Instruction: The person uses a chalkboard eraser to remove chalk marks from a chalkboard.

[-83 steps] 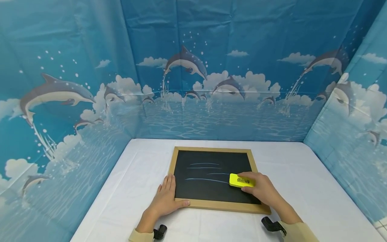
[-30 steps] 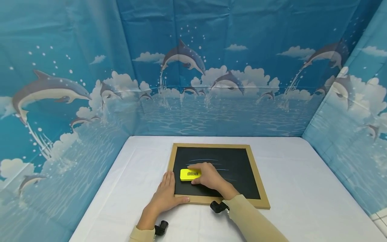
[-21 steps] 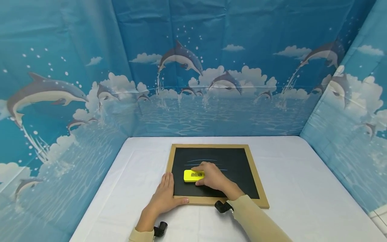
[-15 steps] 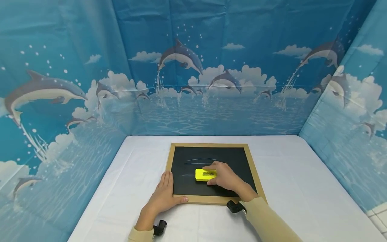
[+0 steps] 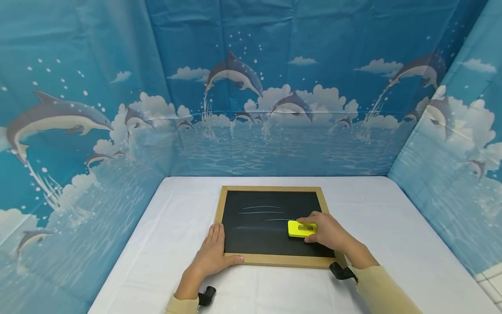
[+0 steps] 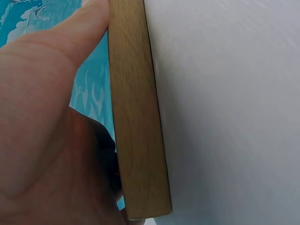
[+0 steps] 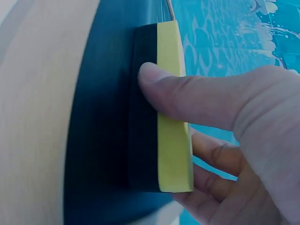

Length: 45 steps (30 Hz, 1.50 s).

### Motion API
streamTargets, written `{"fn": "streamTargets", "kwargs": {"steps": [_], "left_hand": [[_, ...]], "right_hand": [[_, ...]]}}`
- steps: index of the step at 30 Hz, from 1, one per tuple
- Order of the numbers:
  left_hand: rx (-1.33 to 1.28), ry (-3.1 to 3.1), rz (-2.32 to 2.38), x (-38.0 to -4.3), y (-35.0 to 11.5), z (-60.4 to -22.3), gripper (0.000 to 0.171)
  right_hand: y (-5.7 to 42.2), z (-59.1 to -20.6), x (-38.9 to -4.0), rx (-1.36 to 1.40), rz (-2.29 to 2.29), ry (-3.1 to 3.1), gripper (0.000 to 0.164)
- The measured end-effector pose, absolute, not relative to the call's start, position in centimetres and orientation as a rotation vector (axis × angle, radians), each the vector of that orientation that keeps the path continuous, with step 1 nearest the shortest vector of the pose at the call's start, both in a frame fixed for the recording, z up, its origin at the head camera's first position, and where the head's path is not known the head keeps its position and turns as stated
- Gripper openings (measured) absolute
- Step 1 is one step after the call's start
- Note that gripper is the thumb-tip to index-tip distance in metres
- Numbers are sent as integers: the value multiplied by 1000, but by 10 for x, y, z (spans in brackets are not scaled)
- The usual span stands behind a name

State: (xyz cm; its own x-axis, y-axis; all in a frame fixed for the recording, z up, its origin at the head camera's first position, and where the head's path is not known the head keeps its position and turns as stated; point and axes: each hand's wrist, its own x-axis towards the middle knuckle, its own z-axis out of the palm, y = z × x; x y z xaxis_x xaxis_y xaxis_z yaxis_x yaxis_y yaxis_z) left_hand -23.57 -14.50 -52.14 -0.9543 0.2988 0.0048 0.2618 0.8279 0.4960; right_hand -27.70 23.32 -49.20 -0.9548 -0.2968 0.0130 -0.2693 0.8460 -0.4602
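A small blackboard (image 5: pixel 259 244) with a light wooden frame lies on the white table. Thin pale-blue chalk lines cross its upper half, and a fainter streak shows lower at the left. My right hand (image 5: pixel 331 233) grips a yellow board eraser (image 5: pixel 300 228) between thumb and fingers, on the right half of the board. In the right wrist view the eraser's black felt (image 7: pixel 143 140) side faces the dark surface. My left hand (image 5: pixel 211 255) rests with straight fingers along the left side of the wooden frame (image 6: pixel 136 117), its thumb on the bottom edge near the corner.
White cloth (image 5: pixel 392 226) covers the table around the board. A blue curtain (image 5: pixel 251 148) printed with dolphins stands behind and at both sides. Black wrist cameras (image 5: pixel 341 271) sit on both wrists, close to the table.
The right hand slid the eraser leftward over the board, then back to the right. The lowest chalk line has faded to a faint streak. My left hand has stayed at the corner.
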Motion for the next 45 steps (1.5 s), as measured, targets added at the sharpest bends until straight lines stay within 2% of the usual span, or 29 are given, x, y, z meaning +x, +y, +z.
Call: {"fn": "streamTargets", "kwargs": {"steps": [9,26,34,45], "left_hand": [[471,2943,749,-239,-144,-523,131],[451,2933,771,-241,-140,-523,130],[444,2933,785,-239,-142,-522,131],[437,2941,775,-239,-146,-522,133]], "right_hand": [[262,-480,-274,-513,-621,2977,63],[278,-484,-299,-530,-671,3009,60],[264,-484,-306,-563,-681,2995,59],[219,-487,-319,-666,-670,2984,59]]}}
